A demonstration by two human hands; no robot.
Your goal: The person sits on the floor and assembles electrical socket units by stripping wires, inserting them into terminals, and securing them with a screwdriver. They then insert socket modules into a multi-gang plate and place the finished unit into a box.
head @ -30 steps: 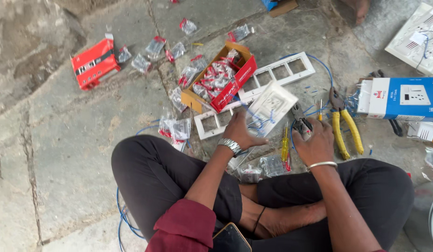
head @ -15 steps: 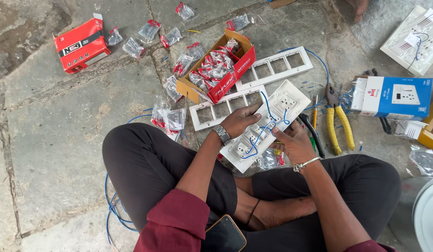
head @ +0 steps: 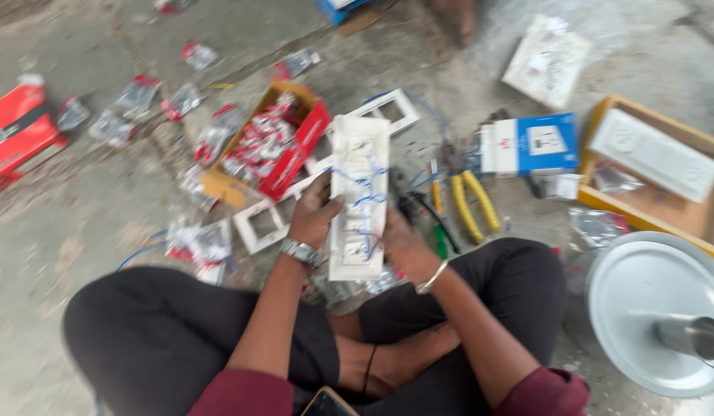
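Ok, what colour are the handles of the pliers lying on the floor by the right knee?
Yellow. The pliers show best in the head view, lying just right of the white switch plate.

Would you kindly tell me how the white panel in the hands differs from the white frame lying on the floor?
The white panel is held up by the left hand and right hand; the white frame lies flat on the floor. The panel is filled and crossed by blue wires; the frame shows open rectangular holes. Both are white, long and rectangular.
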